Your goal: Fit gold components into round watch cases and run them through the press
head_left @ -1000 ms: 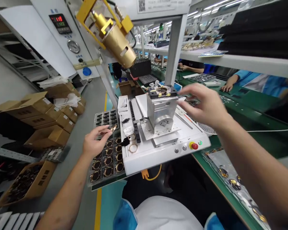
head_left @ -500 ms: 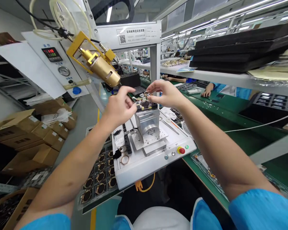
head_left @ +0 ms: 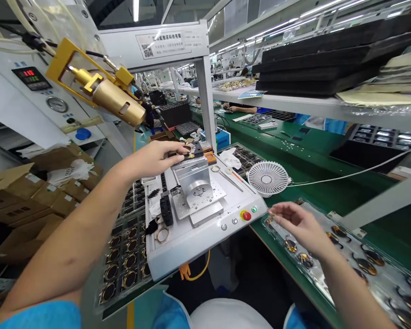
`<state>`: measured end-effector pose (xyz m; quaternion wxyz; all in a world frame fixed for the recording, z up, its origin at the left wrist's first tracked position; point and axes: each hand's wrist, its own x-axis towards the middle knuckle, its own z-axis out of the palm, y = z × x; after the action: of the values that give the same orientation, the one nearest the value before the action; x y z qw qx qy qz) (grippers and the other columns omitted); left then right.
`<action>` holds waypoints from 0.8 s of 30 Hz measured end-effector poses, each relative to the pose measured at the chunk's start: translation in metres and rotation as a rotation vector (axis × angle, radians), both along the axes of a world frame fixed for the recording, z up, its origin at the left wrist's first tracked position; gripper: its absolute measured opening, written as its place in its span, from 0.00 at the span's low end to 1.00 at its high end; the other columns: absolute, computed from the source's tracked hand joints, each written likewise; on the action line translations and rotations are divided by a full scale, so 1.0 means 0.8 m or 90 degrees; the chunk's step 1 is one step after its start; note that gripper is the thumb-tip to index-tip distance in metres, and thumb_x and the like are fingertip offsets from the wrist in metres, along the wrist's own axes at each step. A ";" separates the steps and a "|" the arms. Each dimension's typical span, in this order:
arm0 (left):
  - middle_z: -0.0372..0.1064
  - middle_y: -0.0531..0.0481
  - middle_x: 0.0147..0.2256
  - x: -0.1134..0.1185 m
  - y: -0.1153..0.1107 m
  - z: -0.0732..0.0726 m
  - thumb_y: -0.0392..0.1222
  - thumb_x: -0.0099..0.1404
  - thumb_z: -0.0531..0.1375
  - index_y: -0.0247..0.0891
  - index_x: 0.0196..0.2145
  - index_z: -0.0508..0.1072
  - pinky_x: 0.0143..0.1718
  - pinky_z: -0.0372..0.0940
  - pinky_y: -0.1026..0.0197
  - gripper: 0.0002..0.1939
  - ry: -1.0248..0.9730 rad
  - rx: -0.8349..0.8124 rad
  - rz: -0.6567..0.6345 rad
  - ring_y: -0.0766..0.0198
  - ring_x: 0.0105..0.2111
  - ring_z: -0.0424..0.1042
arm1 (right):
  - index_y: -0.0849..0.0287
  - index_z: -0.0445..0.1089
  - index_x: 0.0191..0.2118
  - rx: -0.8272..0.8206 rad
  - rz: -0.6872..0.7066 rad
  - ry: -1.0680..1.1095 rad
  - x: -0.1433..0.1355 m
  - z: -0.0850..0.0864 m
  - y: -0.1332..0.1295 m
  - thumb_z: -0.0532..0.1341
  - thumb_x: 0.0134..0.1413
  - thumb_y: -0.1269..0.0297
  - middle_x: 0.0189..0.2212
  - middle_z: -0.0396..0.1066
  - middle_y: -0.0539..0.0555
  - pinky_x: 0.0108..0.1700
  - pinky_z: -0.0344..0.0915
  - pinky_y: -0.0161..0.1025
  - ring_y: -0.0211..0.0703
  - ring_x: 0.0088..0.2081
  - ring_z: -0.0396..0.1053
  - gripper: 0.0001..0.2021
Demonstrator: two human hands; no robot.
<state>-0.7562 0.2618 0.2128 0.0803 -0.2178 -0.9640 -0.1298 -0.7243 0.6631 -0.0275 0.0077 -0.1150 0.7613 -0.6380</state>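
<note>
My left hand (head_left: 154, 160) is at the top of the machine's metal block (head_left: 195, 180), thumb and fingers closed about the left end of a black fixture (head_left: 197, 150). A round gold-coloured ring (head_left: 189, 147) shows at its fingertips, partly hidden by them. My right hand (head_left: 299, 224) hangs over the near edge of a clear tray (head_left: 315, 269) of round dark parts with thin tails. Its thumb and index finger pinch together, and what is between them is too small to make out.
A gold dispensing cylinder (head_left: 118, 103) hangs at upper left. A white fan (head_left: 269, 177) stands beside the machine's base, whose front has a red stop button (head_left: 246, 215). Left lies a tray of ring-shaped cases (head_left: 130, 260); tweezers (head_left: 231, 178) rest on the base.
My right hand has left the fixture and moved right and down to the clear tray. My left hand has stayed at the fixture, its fingers now straighter. The view has turned right.
</note>
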 end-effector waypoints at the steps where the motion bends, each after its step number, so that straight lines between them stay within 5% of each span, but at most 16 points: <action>1: 0.74 0.44 0.60 -0.001 -0.006 -0.011 0.59 0.71 0.57 0.42 0.52 0.79 0.63 0.64 0.47 0.23 0.006 0.021 -0.012 0.47 0.61 0.72 | 0.58 0.74 0.44 0.004 -0.003 -0.029 0.002 -0.019 0.000 0.72 0.51 0.43 0.43 0.80 0.63 0.51 0.77 0.52 0.56 0.45 0.79 0.24; 4: 0.68 0.39 0.65 -0.006 -0.014 -0.042 0.64 0.70 0.57 0.39 0.57 0.75 0.68 0.59 0.43 0.30 0.070 0.063 -0.027 0.45 0.66 0.66 | 0.59 0.72 0.49 0.032 -0.006 -0.059 0.005 -0.060 -0.010 0.71 0.51 0.44 0.42 0.80 0.63 0.49 0.76 0.52 0.56 0.44 0.79 0.27; 8: 0.64 0.35 0.67 -0.005 -0.010 -0.066 0.72 0.61 0.62 0.37 0.61 0.70 0.71 0.53 0.39 0.43 0.135 0.024 -0.052 0.41 0.69 0.59 | 0.61 0.63 0.66 0.171 0.017 -0.014 0.007 -0.077 -0.030 0.64 0.55 0.53 0.37 0.78 0.56 0.43 0.74 0.47 0.49 0.36 0.76 0.35; 12: 0.62 0.35 0.68 0.001 -0.003 -0.057 0.76 0.58 0.61 0.38 0.64 0.68 0.71 0.53 0.36 0.49 0.110 0.002 -0.008 0.39 0.70 0.57 | 0.63 0.49 0.74 0.342 0.075 0.003 0.010 -0.082 -0.047 0.57 0.58 0.59 0.35 0.77 0.54 0.41 0.69 0.46 0.49 0.33 0.74 0.40; 17: 0.67 0.39 0.65 0.011 -0.011 -0.048 0.74 0.61 0.61 0.43 0.60 0.73 0.68 0.56 0.32 0.40 0.094 0.075 -0.033 0.38 0.69 0.60 | 0.66 0.46 0.75 0.514 0.039 0.034 0.017 -0.094 -0.065 0.56 0.62 0.60 0.39 0.78 0.60 0.40 0.68 0.47 0.57 0.38 0.76 0.39; 19: 0.73 0.41 0.60 0.032 -0.007 -0.075 0.71 0.62 0.62 0.45 0.56 0.75 0.66 0.61 0.33 0.34 0.220 0.192 -0.047 0.41 0.66 0.64 | 0.66 0.48 0.75 0.535 0.001 0.045 0.016 -0.096 -0.068 0.57 0.62 0.60 0.41 0.79 0.61 0.40 0.68 0.46 0.58 0.39 0.76 0.39; 22: 0.78 0.46 0.50 0.088 0.028 -0.158 0.58 0.69 0.63 0.48 0.50 0.77 0.59 0.70 0.41 0.17 0.396 0.468 -0.116 0.50 0.56 0.75 | 0.65 0.54 0.73 0.485 -0.027 0.047 0.013 -0.093 -0.064 0.60 0.60 0.60 0.38 0.79 0.59 0.41 0.69 0.46 0.56 0.38 0.76 0.38; 24: 0.80 0.47 0.45 0.129 0.065 -0.230 0.46 0.70 0.65 0.47 0.48 0.78 0.53 0.74 0.50 0.10 0.228 0.589 -0.118 0.56 0.49 0.79 | 0.63 0.59 0.70 0.398 -0.001 0.044 0.019 -0.086 -0.058 0.63 0.58 0.58 0.36 0.79 0.57 0.42 0.71 0.47 0.52 0.35 0.76 0.36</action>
<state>-0.6530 0.3140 0.0287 0.3205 -0.2631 -0.7534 -0.5104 -0.7088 0.6170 -0.0965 0.0166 -0.1281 0.9204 -0.3691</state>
